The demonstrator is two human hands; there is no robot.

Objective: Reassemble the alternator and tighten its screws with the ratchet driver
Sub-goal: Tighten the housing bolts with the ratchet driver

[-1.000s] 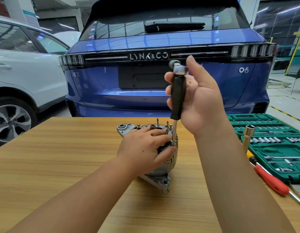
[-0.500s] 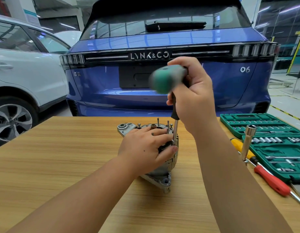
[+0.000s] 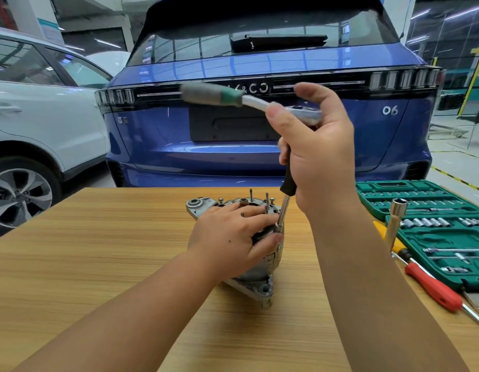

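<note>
The alternator [image 3: 259,280] sits near the middle of the wooden table [image 3: 98,251], its studded face turned up and its mounting ear pointing toward the near edge. The left hand [image 3: 233,242] lies over its top and side, fingers curled round the housing, with the index finger and thumb reaching to the right rim, close on either side of the socket at the foot of the tool. The right hand [image 3: 318,157] is raised above it and grips the ratchet driver [image 3: 286,108] at its head: the thumb presses on the near side of the metal head and the fingers wrap the black upright extension below it. The tool's green and grey handle sticks out to the left, blurred. The steel shaft runs down from the black grip to the socket seated on the alternator's right rim. At the right edge of the table lies an open green socket set [image 3: 434,232], with a red-handled screwdriver [image 3: 431,288] just nearer, and a tall socket tool [image 3: 396,218] standing beside the case. Beyond the far edge are a blue car [image 3: 259,146] and a white car [image 3: 45,124].
</note>
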